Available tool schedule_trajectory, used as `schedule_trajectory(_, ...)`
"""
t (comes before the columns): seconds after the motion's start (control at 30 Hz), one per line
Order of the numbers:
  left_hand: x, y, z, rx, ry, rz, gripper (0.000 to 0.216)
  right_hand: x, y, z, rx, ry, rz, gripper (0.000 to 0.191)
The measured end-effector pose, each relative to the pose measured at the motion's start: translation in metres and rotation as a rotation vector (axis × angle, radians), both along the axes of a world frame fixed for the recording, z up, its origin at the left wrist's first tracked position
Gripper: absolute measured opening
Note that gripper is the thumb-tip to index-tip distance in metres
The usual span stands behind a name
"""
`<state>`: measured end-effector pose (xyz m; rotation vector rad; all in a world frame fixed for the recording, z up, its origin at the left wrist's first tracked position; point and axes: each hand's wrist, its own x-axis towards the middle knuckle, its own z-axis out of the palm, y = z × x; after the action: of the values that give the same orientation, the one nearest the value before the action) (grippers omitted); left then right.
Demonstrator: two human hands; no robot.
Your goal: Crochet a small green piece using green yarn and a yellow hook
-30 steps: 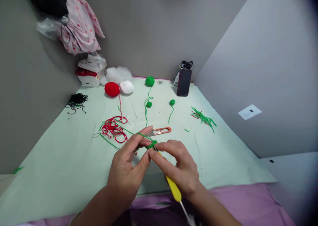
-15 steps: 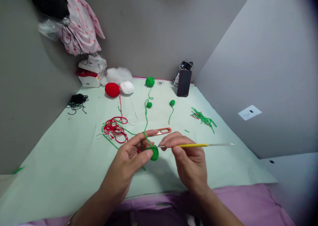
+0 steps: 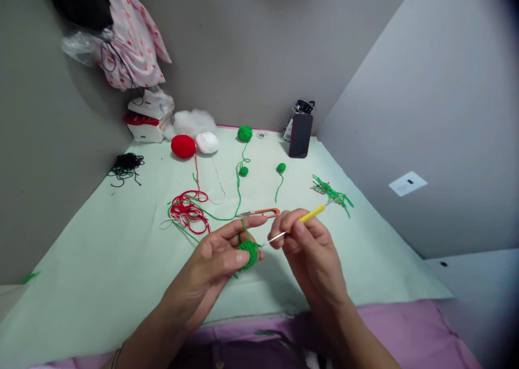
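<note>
My left hand pinches a small round green crochet piece between thumb and fingers. A strand of green yarn runs over its raised index finger. In my right hand is a crochet hook with a yellow grip, held like a pencil and tilted up to the right. The hook's thin metal tip meets the right edge of the green piece, where a short loop shows. Orange-handled thread snips lie on the table just beyond my fingers.
Red yarn lies tangled at left, near a red ball and a white ball. A green ball and small green pieces sit farther back. Green scraps lie right; a phone leans at the back.
The hook has swung from nearly level to tilted, its yellow end rising. My right hand has shifted slightly right, and the green piece has turned to show more of its face.
</note>
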<state>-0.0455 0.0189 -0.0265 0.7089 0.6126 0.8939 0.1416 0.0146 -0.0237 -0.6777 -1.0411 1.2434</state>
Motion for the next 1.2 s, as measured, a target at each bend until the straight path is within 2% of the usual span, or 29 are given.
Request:
schedule_trajectory(0.2, 0.005, -0.005, -0.004, 0.236, 0.191, 0.084, 0.048, -0.007, -0.004, -0.013, 0.17, -0.242, -0.103, 0.014)
schedule_trajectory(0.33, 0.003, -0.005, -0.004, 0.231, 0.187, 0.1, 0.048, -0.006, -0.004, -0.014, 0.157, -0.241, -0.093, 0.014)
schedule_trajectory(0.57, 0.002, -0.004, -0.002, 0.197, 0.182, 0.115, 0.069, -0.007, -0.007, -0.007, 0.224, -0.357, -0.107, 0.011)
schedule_trajectory(0.7, 0.003, -0.005, -0.003, 0.202, 0.177, 0.128, 0.064, -0.009, -0.008, -0.009, 0.259, -0.352, -0.174, 0.014)
schedule_trajectory(0.8, 0.004, -0.004, -0.004, 0.178, 0.115, 0.142, 0.057, -0.009, -0.006, -0.013, 0.175, -0.224, -0.184, 0.01)
schedule_trajectory(0.97, 0.004, -0.003, -0.001, 0.148, 0.13, 0.203, 0.05, -0.011, -0.002, -0.011, 0.065, -0.093, -0.136, 0.013)
schedule_trajectory(1.1, 0.002, -0.003, 0.0, 0.147, 0.186, 0.202, 0.052, -0.009, -0.003, -0.01, 0.066, -0.129, -0.098, 0.014)
schedule_trajectory(1.2, 0.0, -0.004, -0.002, 0.183, 0.264, 0.221, 0.051, -0.007, -0.007, -0.01, 0.141, -0.226, -0.13, 0.015)
